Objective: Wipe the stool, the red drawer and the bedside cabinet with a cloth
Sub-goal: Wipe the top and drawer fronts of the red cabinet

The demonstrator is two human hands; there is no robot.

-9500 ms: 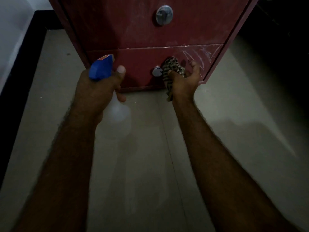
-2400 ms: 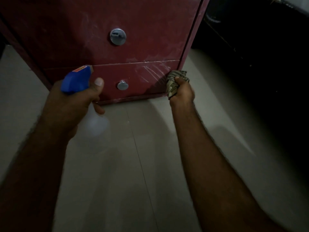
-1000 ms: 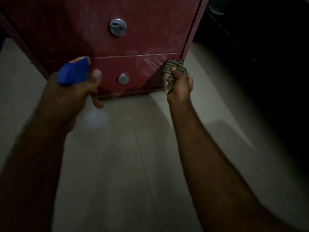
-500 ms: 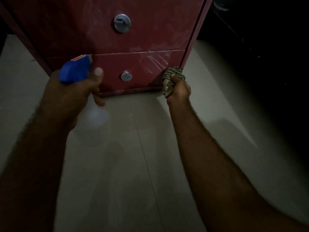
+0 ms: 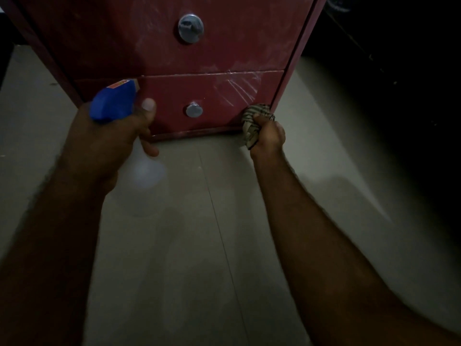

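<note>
- I hold the right hand (image 5: pixel 268 136) closed in a fist round a bunched striped cloth (image 5: pixel 252 119), thumb over the top of the wad.
- The cloth presses on the bottom right corner of the red drawer (image 5: pixel 214 101), where the drawer front meets the right side panel of the red cabinet (image 5: pixel 298 61). A tail of cloth hangs below the fist, near the floor.
- My left hand (image 5: pixel 109 141) grips a spray bottle (image 5: pixel 113 103) at the neck. The blue trigger head with a small orange label sits on top, the thumb lies beside the head, and one finger curls underneath.
- The bottle's clear body hangs below the hand and is blurred.
- The nozzle points at the left part of the red drawer near its top edge. I cannot tell if it touches.
- The red drawer is the lower of two fronts, closed, with a round metal knob (image 5: pixel 194 110) at its centre. Pale streaks (image 5: pixel 239 88) fan across its upper right corner.
- The upper drawer front (image 5: pixel 124 33) is taller, smeared with a pale haze, and has a larger round knob (image 5: pixel 190 28).
- The cabinet stands on a pale tiled floor (image 5: pixel 174 258). A thin joint line runs from its front edge down between my forearms.
- To the right of the cabinet it is too dark to read anything.
- Both forearms are bare and reach in from the bottom edge.
</note>
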